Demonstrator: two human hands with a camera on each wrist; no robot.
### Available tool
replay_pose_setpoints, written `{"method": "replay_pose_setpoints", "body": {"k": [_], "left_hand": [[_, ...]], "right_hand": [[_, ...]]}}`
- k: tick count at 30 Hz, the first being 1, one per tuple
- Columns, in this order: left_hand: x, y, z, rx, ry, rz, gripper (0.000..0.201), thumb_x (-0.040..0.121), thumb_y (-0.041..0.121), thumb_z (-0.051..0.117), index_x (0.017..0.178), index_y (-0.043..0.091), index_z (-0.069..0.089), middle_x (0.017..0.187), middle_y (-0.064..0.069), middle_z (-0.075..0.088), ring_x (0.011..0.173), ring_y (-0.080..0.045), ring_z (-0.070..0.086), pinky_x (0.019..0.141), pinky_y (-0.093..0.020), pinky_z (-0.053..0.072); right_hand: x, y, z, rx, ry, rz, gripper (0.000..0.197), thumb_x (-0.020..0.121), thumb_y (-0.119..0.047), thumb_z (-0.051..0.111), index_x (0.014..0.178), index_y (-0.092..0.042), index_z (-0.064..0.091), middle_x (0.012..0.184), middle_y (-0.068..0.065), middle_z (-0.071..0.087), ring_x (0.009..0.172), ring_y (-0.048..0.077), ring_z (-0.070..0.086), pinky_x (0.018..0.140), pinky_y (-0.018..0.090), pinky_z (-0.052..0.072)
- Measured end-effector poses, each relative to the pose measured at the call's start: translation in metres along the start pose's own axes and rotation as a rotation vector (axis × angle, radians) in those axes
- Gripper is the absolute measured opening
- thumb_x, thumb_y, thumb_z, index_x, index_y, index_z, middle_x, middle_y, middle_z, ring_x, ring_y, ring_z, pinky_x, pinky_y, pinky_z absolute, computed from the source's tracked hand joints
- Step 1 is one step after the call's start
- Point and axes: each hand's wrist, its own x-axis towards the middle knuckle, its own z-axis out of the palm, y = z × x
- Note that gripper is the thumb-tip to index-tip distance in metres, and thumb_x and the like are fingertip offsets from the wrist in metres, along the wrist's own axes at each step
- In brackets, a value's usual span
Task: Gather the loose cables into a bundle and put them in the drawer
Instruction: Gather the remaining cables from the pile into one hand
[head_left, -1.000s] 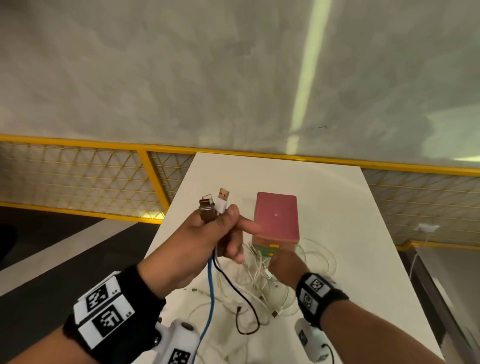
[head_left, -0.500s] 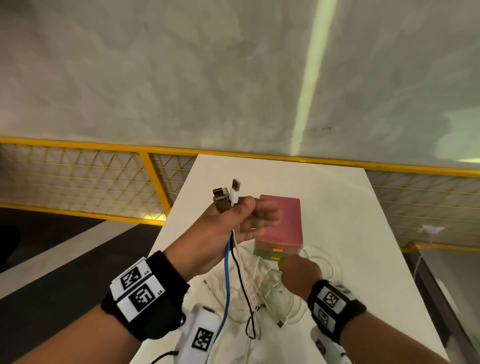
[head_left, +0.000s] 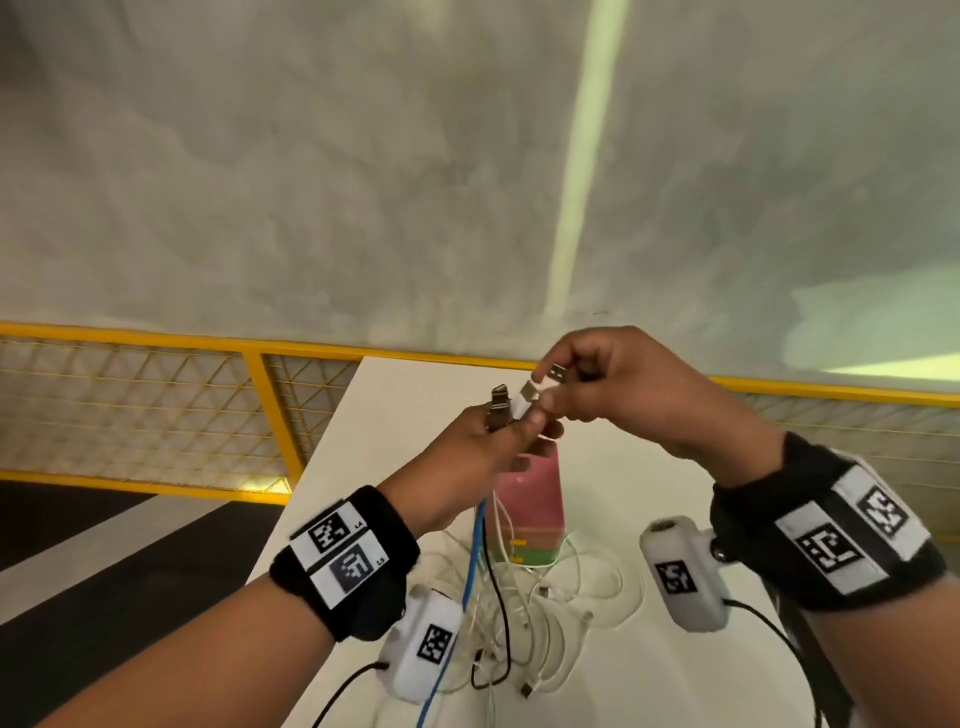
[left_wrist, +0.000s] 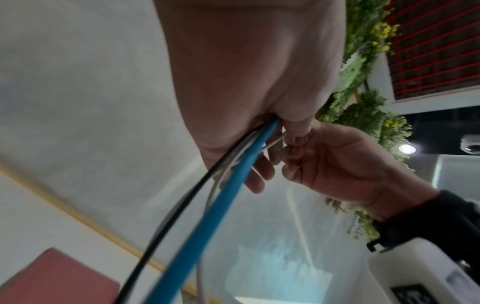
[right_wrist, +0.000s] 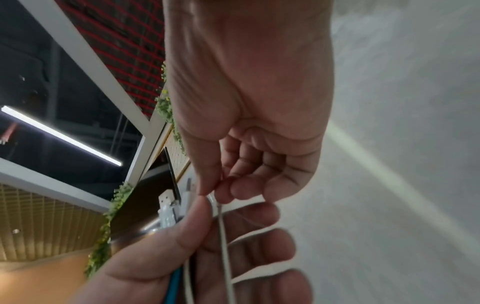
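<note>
**Plug ends met above the table**

Table (head_left: 649, 499) carried everything, its long axis running away from the person toward the yellow rail (head_left: 156, 340). One drawer box (head_left: 530, 506), pink on top, stood near the middle, its drawers seemingly closed. Loose cable loops (head_left: 540, 623) lay tangled on the near side of the box, mostly white; their number could not be counted.

Left hand (head_left: 467, 467) was raised above the box, fingers curled tight round a bunch of cables: one blue (left_wrist: 207, 205), one black (left_wrist: 166, 222) and at least two white, as far as the wrist views showed. Their plugs (head_left: 498, 410) stood up out of the fist, and the cords hung straight down to the tangle.

Right hand (head_left: 639, 395) was level with the left and just beside it, on the right, thumb and forefinger pinching one more white plug (head_left: 553, 376), its thin cord (right_wrist: 224, 246) trailing down across the left palm. That plug pointed leftward at the fist, nearly touching the held plugs, so the handover probably needed only a short slide left into the left thumb's hold. Bundling looked only partly done; much slack rested on the table.
</note>
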Motion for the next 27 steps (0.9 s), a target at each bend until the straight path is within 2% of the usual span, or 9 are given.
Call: {"method": "replay_pose_setpoints", "body": {"k": [4,8,12,15,18,21,24,26,27], "left_hand": [[0.002,0.009,0.006,0.055,-0.037,0.065,0.021,0.095,0.027,0.052,0.105,0.017,0.067,0.094,0.000,0.072,0.087,-0.014,0.070,0.087,-0.035,0.051],[-0.004,0.005,0.007,0.010,-0.059,0.047,0.030,0.097,0.030,0.048,0.086,0.028,0.076,0.083,0.003,0.074,0.084,-0.020,0.069,0.093,-0.044,0.053],[-0.007,-0.003,0.005,-0.046,-0.016,-0.003,0.034,0.104,0.027,0.043,0.090,0.015,0.072,0.080,-0.003,0.073,0.079,-0.023,0.069,0.085,-0.044,0.056],[-0.005,-0.005,-0.002,-0.189,0.070,-0.025,0.035,0.104,0.027,0.040,0.093,0.007,0.068,0.079,-0.008,0.072,0.076,-0.025,0.070,0.079,-0.040,0.058],[-0.005,-0.005,-0.011,-0.295,0.113,-0.017,0.032,0.101,0.028,0.042,0.097,0.005,0.065,0.082,-0.010,0.071,0.079,-0.028,0.070,0.084,-0.045,0.056],[-0.010,-0.006,-0.010,-0.367,0.095,-0.036,0.032,0.099,0.029,0.043,0.094,0.005,0.065,0.082,-0.012,0.071,0.080,-0.030,0.070,0.086,-0.049,0.055],[-0.022,-0.013,0.001,-0.411,0.098,-0.127,0.035,0.102,0.028,0.042,0.086,0.005,0.063,0.076,-0.014,0.068,0.069,-0.026,0.068,0.071,-0.040,0.059],[-0.033,-0.024,0.004,-0.373,0.129,-0.184,0.035,0.101,0.030,0.045,0.081,0.006,0.061,0.070,-0.013,0.063,0.060,-0.023,0.063,0.059,-0.035,0.057],[-0.041,-0.032,0.002,-0.364,0.146,-0.216,0.034,0.098,0.032,0.049,0.078,0.007,0.060,0.066,-0.012,0.060,0.055,-0.022,0.059,0.055,-0.033,0.053]], "right_hand": [[-0.004,-0.005,0.007,0.123,0.010,-0.021,0.011,0.081,0.011,0.061,0.086,0.004,0.068,0.063,0.017,0.065,0.053,0.021,0.059,0.050,0.023,0.046],[-0.016,0.002,0.018,0.148,0.010,-0.001,0.026,0.092,-0.004,0.057,0.069,-0.001,0.067,0.057,0.016,0.059,0.048,0.015,0.051,0.048,0.018,0.041],[-0.021,0.018,0.031,0.223,0.087,0.040,0.024,0.097,-0.017,0.053,0.087,-0.003,0.070,0.062,0.008,0.057,0.057,0.014,0.050,0.053,0.023,0.041],[-0.023,0.050,0.047,0.450,0.277,0.251,0.018,0.094,-0.014,0.054,0.083,-0.009,0.067,0.065,0.007,0.055,0.054,0.017,0.048,0.049,0.028,0.037],[-0.035,0.080,0.082,0.423,0.109,0.494,0.020,0.091,-0.015,0.052,0.075,-0.010,0.063,0.065,0.008,0.054,0.050,0.015,0.044,0.049,0.026,0.031],[-0.034,0.089,0.116,0.574,-0.083,0.649,0.036,0.095,-0.034,0.043,0.075,-0.016,0.067,0.064,0.000,0.056,0.053,0.011,0.042,0.049,0.024,0.028],[-0.020,0.083,0.124,0.961,-0.145,0.705,0.042,0.089,-0.054,0.043,0.060,-0.026,0.052,0.057,-0.006,0.044,0.055,0.009,0.035,0.057,0.026,0.025],[-0.008,0.082,0.116,1.142,-0.128,0.727,0.045,0.092,-0.047,0.044,0.055,-0.023,0.047,0.048,-0.003,0.040,0.050,0.012,0.032,0.057,0.028,0.024],[-0.004,0.081,0.111,1.180,-0.105,0.744,0.042,0.093,-0.043,0.044,0.060,-0.018,0.051,0.050,0.001,0.046,0.052,0.016,0.038,0.058,0.030,0.029]]}}
